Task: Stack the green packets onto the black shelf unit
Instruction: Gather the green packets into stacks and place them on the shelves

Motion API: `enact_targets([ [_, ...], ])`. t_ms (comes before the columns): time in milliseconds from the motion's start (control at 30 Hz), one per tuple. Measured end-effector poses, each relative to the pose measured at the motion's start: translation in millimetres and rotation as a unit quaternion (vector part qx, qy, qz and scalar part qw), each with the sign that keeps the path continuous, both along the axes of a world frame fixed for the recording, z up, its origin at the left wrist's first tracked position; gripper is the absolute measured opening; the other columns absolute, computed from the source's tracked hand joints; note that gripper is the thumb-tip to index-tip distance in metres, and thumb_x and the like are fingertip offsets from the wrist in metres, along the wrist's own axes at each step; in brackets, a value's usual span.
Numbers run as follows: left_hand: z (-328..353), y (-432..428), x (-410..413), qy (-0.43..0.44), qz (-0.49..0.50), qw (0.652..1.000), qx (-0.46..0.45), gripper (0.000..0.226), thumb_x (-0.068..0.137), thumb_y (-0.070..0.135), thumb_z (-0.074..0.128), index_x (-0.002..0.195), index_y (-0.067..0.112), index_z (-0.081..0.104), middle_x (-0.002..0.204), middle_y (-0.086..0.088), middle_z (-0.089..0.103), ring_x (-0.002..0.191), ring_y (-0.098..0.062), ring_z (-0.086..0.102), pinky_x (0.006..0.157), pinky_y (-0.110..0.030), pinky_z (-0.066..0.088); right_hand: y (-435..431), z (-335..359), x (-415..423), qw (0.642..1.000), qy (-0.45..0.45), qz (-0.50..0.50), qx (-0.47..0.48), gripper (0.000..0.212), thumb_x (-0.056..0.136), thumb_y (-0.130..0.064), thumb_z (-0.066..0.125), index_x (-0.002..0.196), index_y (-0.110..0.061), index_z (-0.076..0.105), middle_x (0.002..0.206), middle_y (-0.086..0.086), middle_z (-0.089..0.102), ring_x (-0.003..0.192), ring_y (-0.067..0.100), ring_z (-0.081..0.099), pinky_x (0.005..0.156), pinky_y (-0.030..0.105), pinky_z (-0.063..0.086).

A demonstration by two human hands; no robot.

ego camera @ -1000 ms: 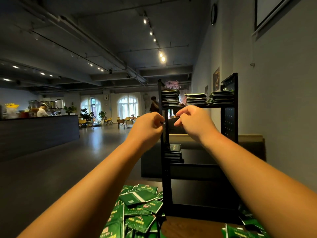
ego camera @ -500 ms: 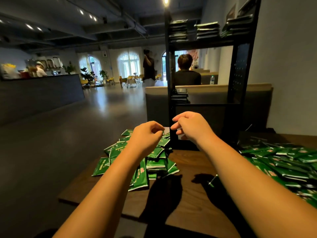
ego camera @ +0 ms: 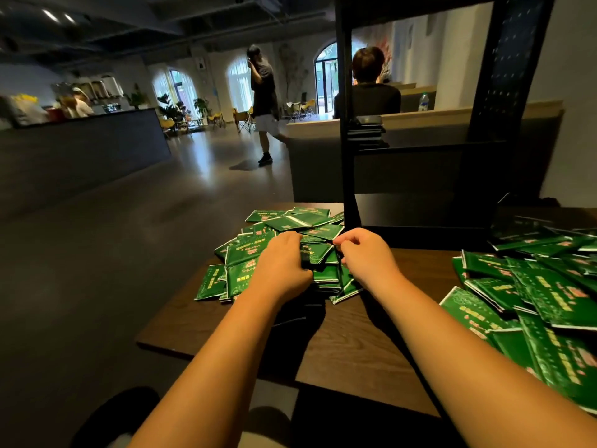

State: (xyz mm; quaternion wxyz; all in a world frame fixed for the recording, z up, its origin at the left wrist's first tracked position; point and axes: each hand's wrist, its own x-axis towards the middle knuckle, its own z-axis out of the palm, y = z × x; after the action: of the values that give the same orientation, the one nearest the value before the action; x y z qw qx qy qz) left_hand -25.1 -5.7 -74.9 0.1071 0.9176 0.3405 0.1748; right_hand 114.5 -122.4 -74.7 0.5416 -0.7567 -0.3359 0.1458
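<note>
- Two loose heaps of green packets (ego camera: 555, 295) lie on the table (ego camera: 355, 337). The nearer heap (ego camera: 517, 318) sprawls along its right edge with no hand on it.
- Both hands are on the farther heap (ego camera: 255, 260), toward the far left corner. The left hand (ego camera: 282, 266) curls its fingers (ego camera: 287, 242) down over several packets and seems to grip them. The right hand (ego camera: 368, 258) has its fingers bent at the heap's right side, and I cannot tell whether they pinch anything.
- Just behind the hands, the black shelf unit (ego camera: 347, 124) stands at the table's far edge.
- One small stack (ego camera: 368, 130) sits at the left end of its middle shelf. The higher tiers are out of view.
- Most of the job looks undone, with dozens of packets not yet shelved. This step appears to be a pick-up.
</note>
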Motion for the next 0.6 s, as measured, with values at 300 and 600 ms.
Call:
enact_targets([
  [300, -20, 34, 33, 0.079, -0.026, 0.986, 0.147, 0.045, 0.105, 0.043, 0.059, 0.146, 0.025, 0.055, 0.147, -0.001, 0.062, 0.128, -0.033, 0.056, 0.097, -0.046, 0.048, 11, -44, 24, 0.995, -0.064, -0.050, 0.053, 0.032, 0.097, -0.005, 0.055, 0.096, -0.031, 0.073, 0.110, -0.009, 0.065, 0.099, 0.002, 0.058, 0.081, 0.019, 0.045],
  [600, -15, 22, 42, -0.055, -0.031, 0.978, 0.201, 0.008, 0.104, 0.027, 0.059, 0.105, 0.021, 0.065, 0.102, -0.001, 0.069, 0.090, -0.031, 0.058, 0.067, -0.038, 0.033, 12, -50, 35, 0.990, 0.065, -0.069, 0.104, 0.031, 0.100, -0.012, 0.057, 0.125, -0.028, 0.069, 0.128, -0.005, 0.065, 0.116, 0.013, 0.062, 0.080, 0.020, 0.045],
])
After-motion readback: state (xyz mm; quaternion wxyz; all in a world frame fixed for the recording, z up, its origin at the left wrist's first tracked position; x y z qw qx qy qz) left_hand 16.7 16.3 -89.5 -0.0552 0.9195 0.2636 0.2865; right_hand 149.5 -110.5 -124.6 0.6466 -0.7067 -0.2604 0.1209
